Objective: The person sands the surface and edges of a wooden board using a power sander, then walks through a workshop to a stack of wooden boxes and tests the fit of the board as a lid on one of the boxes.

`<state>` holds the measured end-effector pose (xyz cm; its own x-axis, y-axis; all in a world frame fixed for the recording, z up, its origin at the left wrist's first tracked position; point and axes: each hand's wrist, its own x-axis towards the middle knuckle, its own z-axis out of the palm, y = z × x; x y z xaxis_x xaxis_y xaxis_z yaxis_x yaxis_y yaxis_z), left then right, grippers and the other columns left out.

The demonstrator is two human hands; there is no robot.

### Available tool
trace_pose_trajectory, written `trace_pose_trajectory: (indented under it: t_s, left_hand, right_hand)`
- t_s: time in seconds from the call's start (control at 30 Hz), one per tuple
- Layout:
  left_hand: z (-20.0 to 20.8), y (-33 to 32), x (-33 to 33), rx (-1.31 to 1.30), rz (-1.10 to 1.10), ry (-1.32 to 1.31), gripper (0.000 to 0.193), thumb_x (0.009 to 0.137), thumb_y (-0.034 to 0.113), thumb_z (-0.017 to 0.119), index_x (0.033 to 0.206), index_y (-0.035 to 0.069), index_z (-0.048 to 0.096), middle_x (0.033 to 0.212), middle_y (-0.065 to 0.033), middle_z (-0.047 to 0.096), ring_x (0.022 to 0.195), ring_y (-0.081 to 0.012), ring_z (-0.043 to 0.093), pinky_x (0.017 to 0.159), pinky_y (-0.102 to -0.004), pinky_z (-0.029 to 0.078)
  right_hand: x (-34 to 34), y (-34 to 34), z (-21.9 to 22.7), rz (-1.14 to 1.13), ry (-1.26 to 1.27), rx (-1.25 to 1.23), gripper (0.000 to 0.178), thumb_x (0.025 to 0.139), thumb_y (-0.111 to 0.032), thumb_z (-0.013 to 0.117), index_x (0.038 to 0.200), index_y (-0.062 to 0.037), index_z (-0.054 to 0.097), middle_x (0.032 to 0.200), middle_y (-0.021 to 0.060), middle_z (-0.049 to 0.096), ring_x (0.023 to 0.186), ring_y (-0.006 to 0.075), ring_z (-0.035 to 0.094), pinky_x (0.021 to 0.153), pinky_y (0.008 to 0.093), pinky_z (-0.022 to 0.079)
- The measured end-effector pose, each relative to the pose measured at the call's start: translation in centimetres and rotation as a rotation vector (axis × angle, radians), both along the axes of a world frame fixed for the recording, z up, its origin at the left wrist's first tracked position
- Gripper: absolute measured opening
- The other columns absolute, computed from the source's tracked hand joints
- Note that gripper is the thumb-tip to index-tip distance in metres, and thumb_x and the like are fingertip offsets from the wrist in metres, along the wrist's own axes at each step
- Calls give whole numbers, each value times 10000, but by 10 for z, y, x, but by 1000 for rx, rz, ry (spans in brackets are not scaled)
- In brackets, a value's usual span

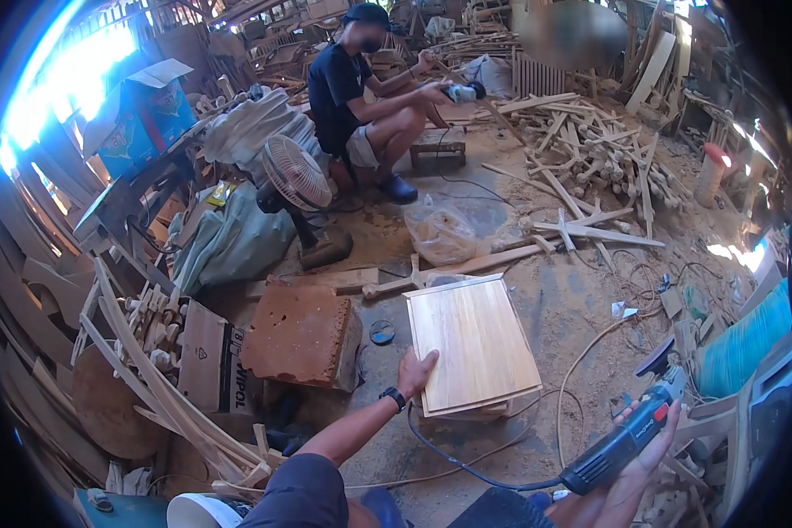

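Observation:
A pale wooden panel (473,343) made of joined boards lies in front of me on a low support, mostly hidden beneath it. My left hand (414,373) grips its left edge, thumb on top and the other fingers largely out of sight. At the lower right, my right hand (653,447) is wrapped around the body of a dark angle grinder (620,444). The grinder's round disc (656,357) points up and away from the panel. From its rear end a dark cord (475,476) runs left and passes under the panel's near side.
A reddish-brown block (297,333) stands left of the panel, beside a cardboard box (208,361). Beyond are a fan (297,172), a plastic bag (442,231) and a heap of wood pieces (590,150). Another person (352,106) squats there with a power tool. Cables cross the dusty floor (572,304).

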<state>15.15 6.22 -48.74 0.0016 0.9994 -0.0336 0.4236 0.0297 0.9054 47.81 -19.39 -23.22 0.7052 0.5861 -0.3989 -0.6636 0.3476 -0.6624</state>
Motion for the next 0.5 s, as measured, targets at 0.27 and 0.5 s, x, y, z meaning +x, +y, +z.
trace_pose_trajectory:
  t_s: [0.27,0.5]
  left_hand:
    - [22,-5,5,-12,11,31,504,825,363,684,1024,-87,574,985,-255,674,929,-341,674,833,-409,513]
    - [-3,1,-4,-18,18,27,523,825,375,680,1039,-90,574,992,-258,676,941,-348,674,835,-410,515]
  right_hand:
    - [11,-10,-3,-7,-44,23,552,868,-578,591,929,-29,598,782,116,631,632,213,626,559,332,546]
    - [4,-7,7,-67,-34,-16,623,844,-630,576,935,-14,563,784,103,602,629,216,585,554,333,504]
